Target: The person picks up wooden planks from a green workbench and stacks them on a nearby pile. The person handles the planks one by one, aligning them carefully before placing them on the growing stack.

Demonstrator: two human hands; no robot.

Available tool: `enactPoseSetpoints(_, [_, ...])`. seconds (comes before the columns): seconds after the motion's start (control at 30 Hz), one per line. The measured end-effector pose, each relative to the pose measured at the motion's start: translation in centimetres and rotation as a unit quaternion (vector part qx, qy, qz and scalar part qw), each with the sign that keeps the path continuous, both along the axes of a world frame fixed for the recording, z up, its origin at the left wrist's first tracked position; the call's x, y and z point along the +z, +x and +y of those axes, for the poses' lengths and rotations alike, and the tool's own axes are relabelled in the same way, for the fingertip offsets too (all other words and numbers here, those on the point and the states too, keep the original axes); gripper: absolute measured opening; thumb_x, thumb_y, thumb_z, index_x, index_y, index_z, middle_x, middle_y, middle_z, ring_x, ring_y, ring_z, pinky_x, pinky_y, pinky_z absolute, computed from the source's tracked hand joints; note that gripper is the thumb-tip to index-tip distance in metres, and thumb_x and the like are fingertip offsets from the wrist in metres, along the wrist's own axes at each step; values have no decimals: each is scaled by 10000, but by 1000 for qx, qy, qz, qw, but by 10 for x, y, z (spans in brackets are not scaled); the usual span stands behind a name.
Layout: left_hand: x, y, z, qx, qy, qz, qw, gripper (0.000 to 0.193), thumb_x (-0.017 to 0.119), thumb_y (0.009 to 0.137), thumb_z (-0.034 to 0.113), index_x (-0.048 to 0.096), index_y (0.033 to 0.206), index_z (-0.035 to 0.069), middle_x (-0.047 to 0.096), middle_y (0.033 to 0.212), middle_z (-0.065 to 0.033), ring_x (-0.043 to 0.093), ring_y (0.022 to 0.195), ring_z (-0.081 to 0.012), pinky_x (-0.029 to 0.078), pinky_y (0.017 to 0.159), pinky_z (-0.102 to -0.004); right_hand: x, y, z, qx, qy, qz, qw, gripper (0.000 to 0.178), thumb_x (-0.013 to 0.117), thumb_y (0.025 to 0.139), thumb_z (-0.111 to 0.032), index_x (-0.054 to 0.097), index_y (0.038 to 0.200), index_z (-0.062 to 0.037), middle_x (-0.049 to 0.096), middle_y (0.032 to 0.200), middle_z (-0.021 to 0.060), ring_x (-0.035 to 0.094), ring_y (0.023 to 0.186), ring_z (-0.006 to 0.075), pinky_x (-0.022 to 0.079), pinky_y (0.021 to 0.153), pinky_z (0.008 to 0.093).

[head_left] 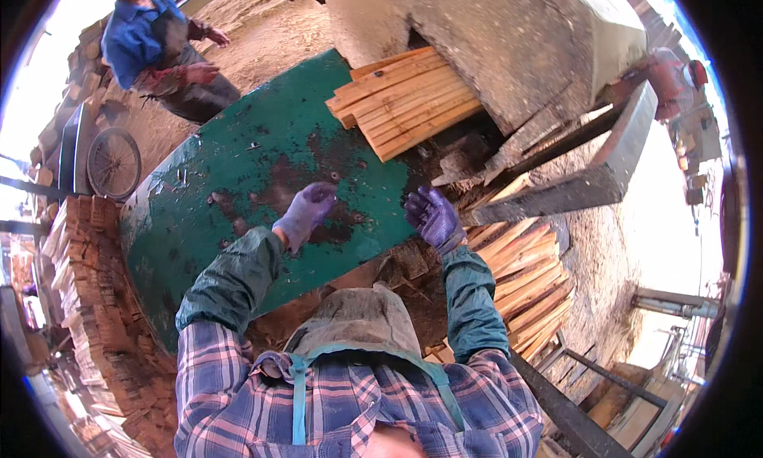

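Note:
Purple work gloves cover both hands. My left hand [307, 213] is over the worn green tabletop [230, 172], its fingers stretched forward and slightly bent, with nothing seen in them. By the table's right edge, my right hand [434, 218] has its fingers apart and a little curled, holding nothing. Beyond the hands, a stack of wooden boards [413, 100] lies at the far right of the table, against a sawdust-covered machine housing [477, 29]. Neither hand touches the stack.
A pile of wooden strips [528, 287] stands to my right, below a grey metal beam [556, 196]. Stacked wood pieces [103, 299] line the left side. At the far left, a co-worker [159, 53] stands beyond the table, near a spoked wheel [114, 163].

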State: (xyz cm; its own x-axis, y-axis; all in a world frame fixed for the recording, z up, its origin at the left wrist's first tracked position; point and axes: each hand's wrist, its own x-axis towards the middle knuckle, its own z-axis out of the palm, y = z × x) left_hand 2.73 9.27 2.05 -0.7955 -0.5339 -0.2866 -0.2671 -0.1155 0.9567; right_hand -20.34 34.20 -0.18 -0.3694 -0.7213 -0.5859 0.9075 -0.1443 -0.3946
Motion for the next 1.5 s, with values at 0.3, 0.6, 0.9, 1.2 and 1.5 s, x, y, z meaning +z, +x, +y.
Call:
enactPoseSetpoints(0.3, [41, -102, -129, 31, -331, -2, 943, 405, 676, 901, 193, 597, 1272, 49, 679, 1183, -118, 657, 1079, -227, 517, 938, -327, 11, -47, -111, -67, 143, 219, 963, 637, 544, 985, -413, 376, 1494, -69, 420, 1526, 90, 478, 1291, 330, 375, 1076, 463])
enactPoseSetpoints(0.6, [31, -261, -161, -125, -406, -198, 883, 722, 634, 857, 554, 500, 1360, 54, 619, 1274, -204, 582, 1188, -382, 459, 1003, -433, -48, -125, -200, -281, 350, 416, 791, 736, 625, 947, -477, 358, 1449, -11, 484, 1402, 219, 543, 1186, 334, 466, 1004, 458])
enactPoseSetpoints(0.9, [-1, -281, -181, -121, -384, -191, 895, 733, 583, 843, 685, 630, 1192, 42, 682, 1075, -229, 647, 1047, -388, 500, 870, -461, -18, -81, -238, -280, 389, 372, 795, 803, 556, 973, -510, 229, 1528, -32, 360, 1506, 212, 485, 1274, 340, 472, 1018, 453])
enactPoseSetpoints(1.2, [9, -193, -135, -37, -335, -242, 910, 622, 593, 864, 621, 635, 1153, 71, 701, 1011, -206, 660, 989, -392, 510, 822, -466, -49, -44, -211, -235, 307, 417, 822, 767, 539, 1000, -445, 229, 1513, 34, 311, 1529, 246, 415, 1325, 353, 377, 1098, 457])
enactPoseSetpoints(1.5, [-80, 4, -90, 135, 47, 47, 989, 480, 641, 953, 431, 638, 1237, 45, 683, 1061, -14, 606, 872, -94, 506, 654, -272, -63, 37, -146, -91, 219, 450, 861, 704, 644, 960, -330, 336, 1497, 5, 448, 1450, 204, 504, 1214, 310, 441, 1018, 430])
